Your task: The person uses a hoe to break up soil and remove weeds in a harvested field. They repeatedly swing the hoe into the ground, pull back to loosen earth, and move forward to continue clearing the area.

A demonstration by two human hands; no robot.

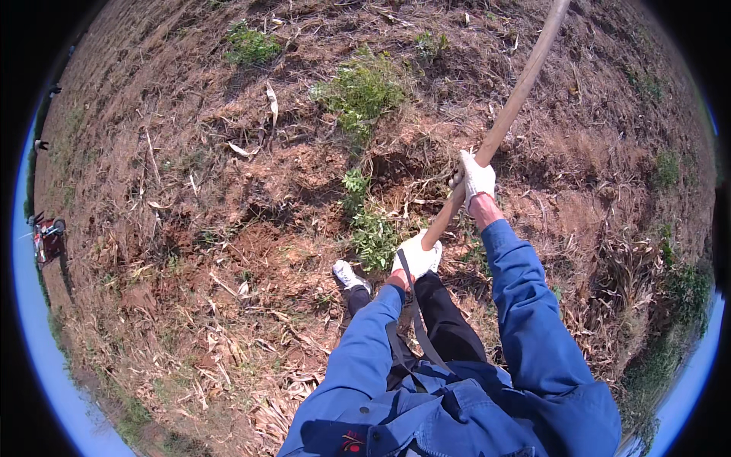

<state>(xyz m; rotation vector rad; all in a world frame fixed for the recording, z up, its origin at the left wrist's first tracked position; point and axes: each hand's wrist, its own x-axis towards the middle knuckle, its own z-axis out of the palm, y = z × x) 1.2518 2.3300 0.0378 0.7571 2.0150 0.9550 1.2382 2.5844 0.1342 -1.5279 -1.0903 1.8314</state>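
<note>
Both my hands wear white knitted gloves and grip a long wooden tool handle [522, 85]. Near the handle's lower end is my left hand [418, 254], in front of my thighs. Farther up the shaft my right hand [477, 176] is wrapped around the wood. The handle slants up and to the right and leaves the picture at the top, so the tool's head is out of view. Below the hands lies a patch of broken reddish soil [394, 171] with a leafy green plant [371, 240] beside my white shoe [348, 275].
Green bushy weeds [365, 88] grow ahead among dry stalks. Dry corn leaves [228, 343] litter the ground at left, and a heap of dry stalks [625, 268] lies at right. A red vehicle or machine [48, 240] stands at the far left edge. Dark straps [420, 325] hang before me.
</note>
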